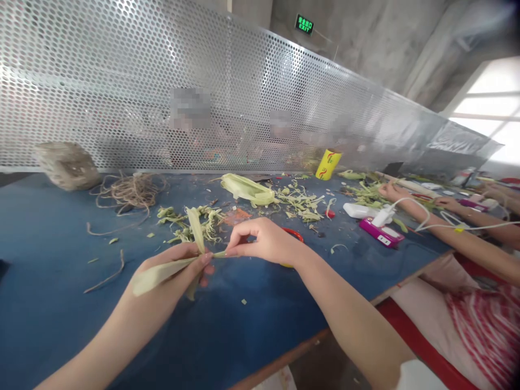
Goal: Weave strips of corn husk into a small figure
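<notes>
Pale green corn husk strips (196, 230) cross one another at the fingertips of my left hand (179, 268), which is closed on them in a pinch. One broad strip lies back over that wrist, another stands upright, and an end hangs below the fingers. My right hand (262, 241) pinches the narrow end of a strip between thumb and finger, just to the right of the crossing. Behind the hands are a knotted heap of husk pieces (213, 222) and a larger husk bundle (247, 190) on the blue table. A red-and-yellow ring-shaped thing (293, 234) is partly hidden behind my right wrist.
A perforated metal screen (227, 81) runs along the table's back edge. At the left lie tangled twine (128, 192) and a rough, pale block (68, 165). A yellow roll (328, 164), husk scraps (304, 200) and a purple power strip (381, 232) with cables are rightward, near other people's arms (439, 222).
</notes>
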`<state>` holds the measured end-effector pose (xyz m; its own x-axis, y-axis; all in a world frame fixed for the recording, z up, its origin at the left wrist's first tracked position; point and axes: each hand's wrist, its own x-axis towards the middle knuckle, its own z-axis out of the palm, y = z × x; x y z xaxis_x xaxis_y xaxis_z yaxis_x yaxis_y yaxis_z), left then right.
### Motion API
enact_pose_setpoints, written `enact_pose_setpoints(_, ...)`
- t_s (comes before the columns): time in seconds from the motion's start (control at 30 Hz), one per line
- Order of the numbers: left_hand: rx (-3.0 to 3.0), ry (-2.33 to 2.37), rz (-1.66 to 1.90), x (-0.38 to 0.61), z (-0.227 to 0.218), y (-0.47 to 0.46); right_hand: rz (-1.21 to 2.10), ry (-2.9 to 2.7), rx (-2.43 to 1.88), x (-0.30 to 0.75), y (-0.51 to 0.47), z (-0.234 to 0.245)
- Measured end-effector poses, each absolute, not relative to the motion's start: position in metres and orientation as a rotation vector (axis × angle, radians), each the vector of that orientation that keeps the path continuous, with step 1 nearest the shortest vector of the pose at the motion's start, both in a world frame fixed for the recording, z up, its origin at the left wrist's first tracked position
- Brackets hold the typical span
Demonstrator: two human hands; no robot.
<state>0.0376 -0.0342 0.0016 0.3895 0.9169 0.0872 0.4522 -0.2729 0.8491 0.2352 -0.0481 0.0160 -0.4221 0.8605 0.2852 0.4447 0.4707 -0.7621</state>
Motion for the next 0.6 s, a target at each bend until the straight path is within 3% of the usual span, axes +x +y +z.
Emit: enact_pose_setpoints(0.6,1.597,0.959,0.973,0.044,0.002,-0.043,0.943,-1.964,-1.032,0.217,-0.055,0.011)
